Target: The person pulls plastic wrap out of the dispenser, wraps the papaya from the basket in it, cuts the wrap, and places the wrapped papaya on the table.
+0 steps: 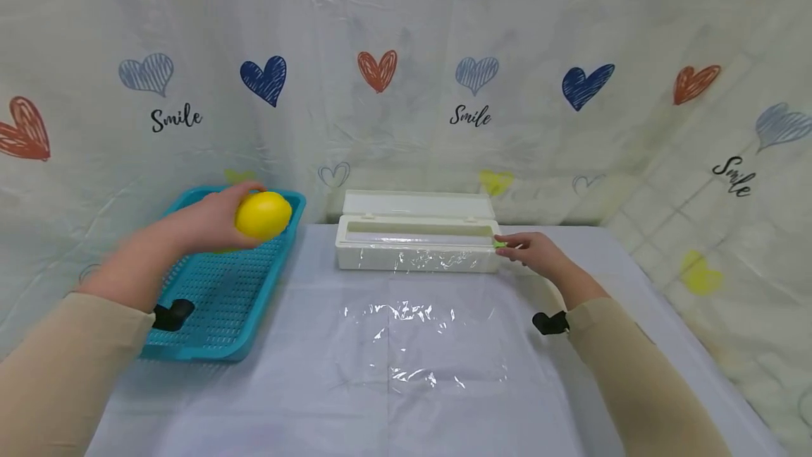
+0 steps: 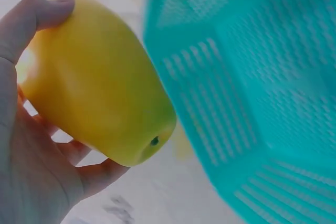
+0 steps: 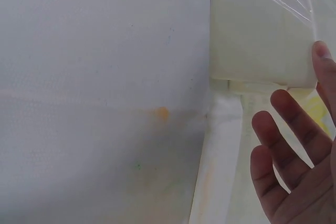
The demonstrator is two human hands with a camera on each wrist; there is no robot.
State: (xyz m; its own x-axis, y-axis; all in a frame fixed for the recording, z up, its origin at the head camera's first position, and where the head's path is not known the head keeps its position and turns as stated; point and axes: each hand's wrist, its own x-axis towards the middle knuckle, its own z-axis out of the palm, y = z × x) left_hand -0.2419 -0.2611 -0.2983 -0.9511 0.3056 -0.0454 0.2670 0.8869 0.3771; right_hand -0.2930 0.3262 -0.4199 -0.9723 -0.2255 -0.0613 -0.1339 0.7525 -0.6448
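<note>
In the head view my left hand (image 1: 218, 221) grips a smooth yellow oval fruit (image 1: 264, 216), held above the far part of a turquoise basket (image 1: 256, 323). The left wrist view shows thumb and fingers round the fruit (image 2: 100, 82), with a small dark stem scar at one end. My right hand (image 1: 536, 251) is at the right end of a white cling film box (image 1: 419, 259), thumb and finger pinching a small green slider (image 1: 500, 244). In the right wrist view the other fingers (image 3: 270, 129) are spread off the box (image 3: 262, 35); the slider is hidden there.
The box's lid (image 1: 419, 203) stands raised at the back, with a film roll (image 1: 412, 239) inside. Shiny clear film (image 1: 419, 344) lies on the white-covered table (image 1: 355, 422) in front of it. A heart-printed curtain (image 1: 406, 5) hangs behind.
</note>
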